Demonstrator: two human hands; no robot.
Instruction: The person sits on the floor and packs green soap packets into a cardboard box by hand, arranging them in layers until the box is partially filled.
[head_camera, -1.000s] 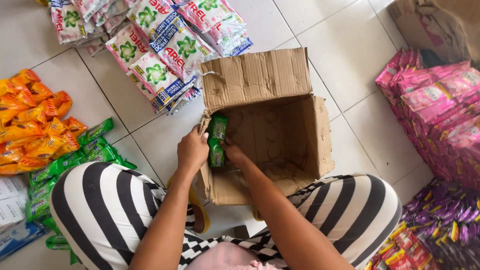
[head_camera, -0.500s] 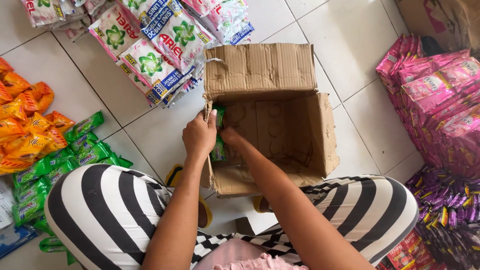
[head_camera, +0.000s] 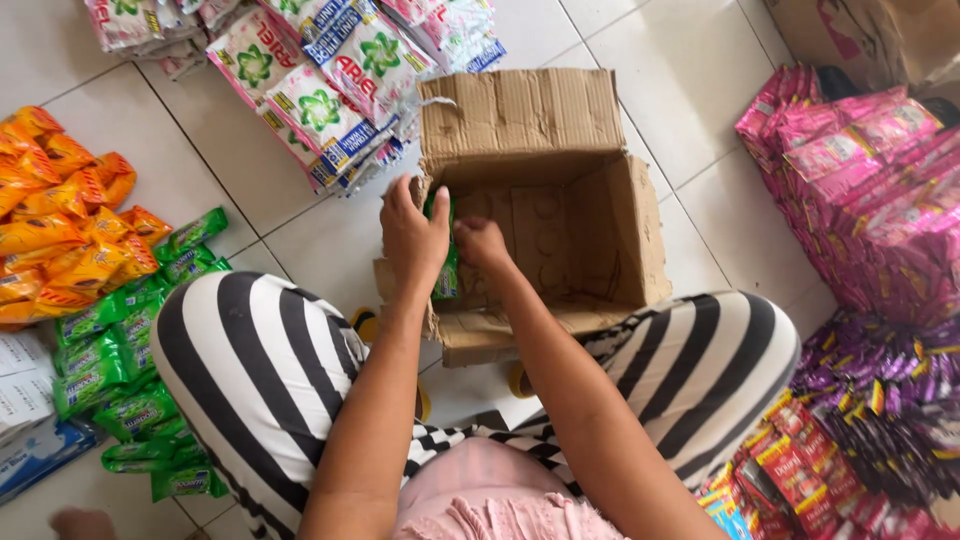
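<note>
Green sachets (head_camera: 446, 272) lower now inside cardboard box (head_camera: 560, 180), gripped between both hands (head_camera: 412, 232).

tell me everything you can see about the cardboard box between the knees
The cardboard box is brown, worn and creased, open at the top, with one flap folded back on the far side. It sits on the white tiled floor between the person's striped knees. Round imprints mark its inner walls. The left hand grips its left wall, and the right hand presses green sachets against that wall inside.

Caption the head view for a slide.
Both hands, left hand and right hand, press green sachets against a cardboard box wall.
</note>
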